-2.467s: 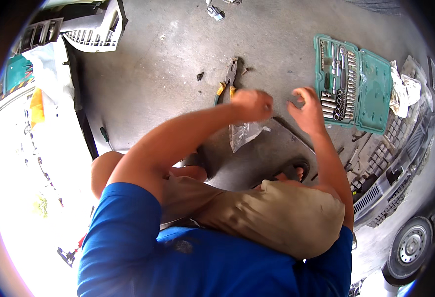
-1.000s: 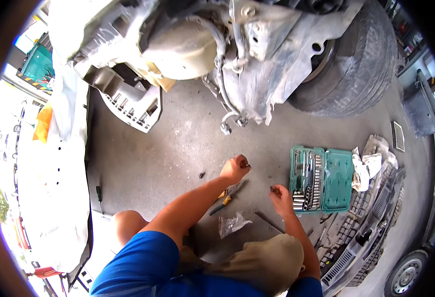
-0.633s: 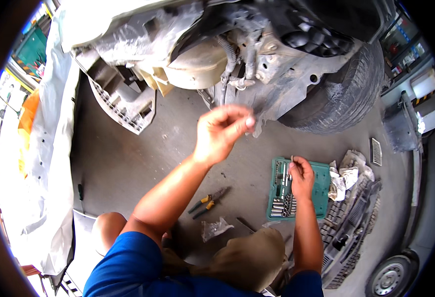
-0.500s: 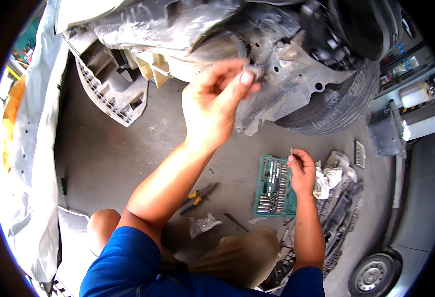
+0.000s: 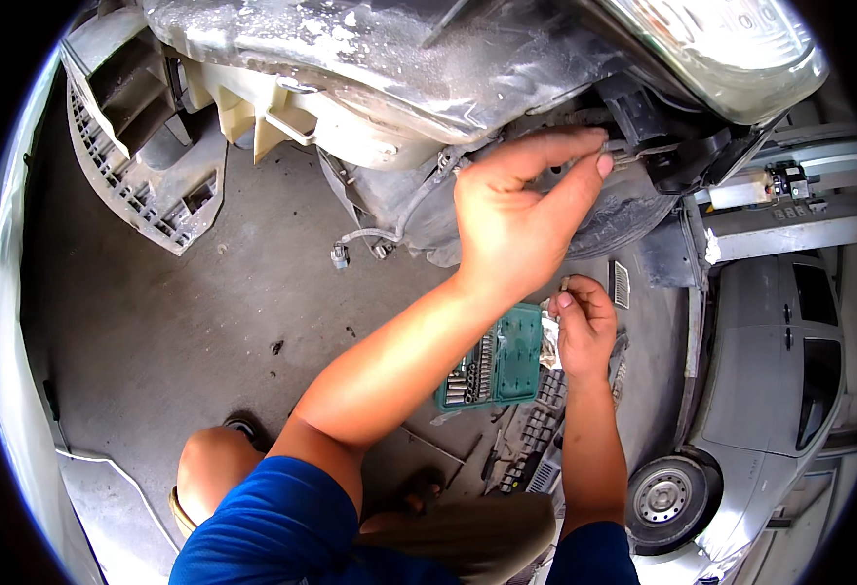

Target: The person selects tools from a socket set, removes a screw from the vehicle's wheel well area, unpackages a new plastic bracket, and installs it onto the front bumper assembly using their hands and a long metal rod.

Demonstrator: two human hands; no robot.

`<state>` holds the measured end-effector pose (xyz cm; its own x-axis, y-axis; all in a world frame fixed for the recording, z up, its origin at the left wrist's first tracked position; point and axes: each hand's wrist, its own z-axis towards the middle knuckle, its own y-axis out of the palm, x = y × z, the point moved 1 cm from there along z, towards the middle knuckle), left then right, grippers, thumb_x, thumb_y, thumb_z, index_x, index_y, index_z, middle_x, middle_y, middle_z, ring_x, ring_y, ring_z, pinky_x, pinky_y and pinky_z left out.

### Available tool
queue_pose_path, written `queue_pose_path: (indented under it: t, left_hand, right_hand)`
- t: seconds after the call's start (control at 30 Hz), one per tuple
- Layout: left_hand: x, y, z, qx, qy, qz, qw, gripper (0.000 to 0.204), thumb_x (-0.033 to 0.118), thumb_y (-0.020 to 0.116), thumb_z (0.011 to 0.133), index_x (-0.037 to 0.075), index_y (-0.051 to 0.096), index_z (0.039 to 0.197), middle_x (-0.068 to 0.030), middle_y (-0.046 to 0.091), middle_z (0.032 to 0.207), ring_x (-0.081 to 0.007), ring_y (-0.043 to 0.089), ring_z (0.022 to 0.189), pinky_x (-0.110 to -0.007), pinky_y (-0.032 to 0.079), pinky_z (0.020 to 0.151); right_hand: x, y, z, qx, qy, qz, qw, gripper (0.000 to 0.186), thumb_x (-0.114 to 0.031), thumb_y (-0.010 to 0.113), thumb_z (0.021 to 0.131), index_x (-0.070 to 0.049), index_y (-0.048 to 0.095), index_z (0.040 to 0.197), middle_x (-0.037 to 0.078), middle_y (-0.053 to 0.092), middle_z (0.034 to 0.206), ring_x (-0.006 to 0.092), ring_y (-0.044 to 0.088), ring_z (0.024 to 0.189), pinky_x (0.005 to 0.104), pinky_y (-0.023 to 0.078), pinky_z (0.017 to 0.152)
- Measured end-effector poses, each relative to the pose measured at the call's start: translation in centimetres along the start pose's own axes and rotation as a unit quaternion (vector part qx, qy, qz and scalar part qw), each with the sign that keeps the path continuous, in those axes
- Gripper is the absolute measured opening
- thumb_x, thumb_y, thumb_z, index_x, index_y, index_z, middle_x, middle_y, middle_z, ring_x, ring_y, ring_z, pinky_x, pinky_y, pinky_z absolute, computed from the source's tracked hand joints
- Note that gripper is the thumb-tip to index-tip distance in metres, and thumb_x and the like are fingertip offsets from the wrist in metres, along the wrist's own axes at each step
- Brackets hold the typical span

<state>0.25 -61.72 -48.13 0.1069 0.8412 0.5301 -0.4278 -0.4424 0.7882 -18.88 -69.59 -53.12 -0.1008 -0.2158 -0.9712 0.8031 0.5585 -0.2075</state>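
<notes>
My left hand (image 5: 521,210) is raised to the underside of a stripped car front (image 5: 399,68), its fingertips pinched on a small metal fastener (image 5: 616,148) at a dark bracket. My right hand (image 5: 583,322) hangs lower, closed around a small metal part (image 5: 565,285) held between thumb and fingers. Below both hands a green socket set case (image 5: 495,359) lies open on the concrete floor, partly hidden by my left forearm.
A detached grey plastic bumper piece (image 5: 141,146) hangs at the upper left. A loose connector on a wire (image 5: 339,255) dangles under the car. A black grille (image 5: 545,439) lies beside the case. A silver car (image 5: 770,390) stands at the right.
My view has swung up from the floor to the car's underside. My left hand rose from the tools on the ground to the bracket; my right hand lifted with the small part.
</notes>
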Motion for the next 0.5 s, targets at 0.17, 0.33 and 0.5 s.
queue_pose_path:
  t: [0.17, 0.33, 0.5]
  left_hand:
    - [0.0, 0.0, 0.3, -0.03, 0.07, 0.016, 0.997, 0.018, -0.001, 0.071, 0.078, -0.003, 0.067, 0.096, -0.0077, 0.069, 0.091, -0.0091, 0.062, 0.081, -0.021, 0.049, 0.074]
    - [0.7, 0.3, 0.3, -0.039, 0.037, 0.029, 0.998, 0.017, -0.001, 0.072, 0.078, -0.002, 0.067, 0.094, -0.0088, 0.069, 0.092, -0.0109, 0.063, 0.085, -0.023, 0.05, 0.078]
    - [0.5, 0.6, 0.0, -0.033, 0.101, 0.013, 0.994, 0.017, -0.002, 0.073, 0.076, -0.002, 0.067, 0.092, -0.0118, 0.067, 0.097, -0.0133, 0.062, 0.089, -0.025, 0.049, 0.08]
  right_hand:
    - [0.7, 1.0, -0.1, 0.01, -0.013, 0.075, 0.997, 0.015, 0.001, 0.058, 0.085, 0.002, 0.057, 0.1, 0.006, 0.059, 0.084, 0.0139, 0.053, 0.071, 0.0269, 0.044, 0.066]
    - [2.5, 2.4, -0.2, -0.008, -0.007, 0.148, 0.989, 0.016, 0.003, 0.058, 0.085, 0.001, 0.057, 0.101, 0.006, 0.058, 0.085, 0.0139, 0.052, 0.071, 0.0269, 0.042, 0.066]
    - [3.0, 3.8, -0.2, -0.02, 0.002, 0.151, 0.988, 0.015, 0.002, 0.058, 0.086, 0.001, 0.057, 0.101, 0.005, 0.057, 0.083, 0.0125, 0.052, 0.071, 0.025, 0.042, 0.065]
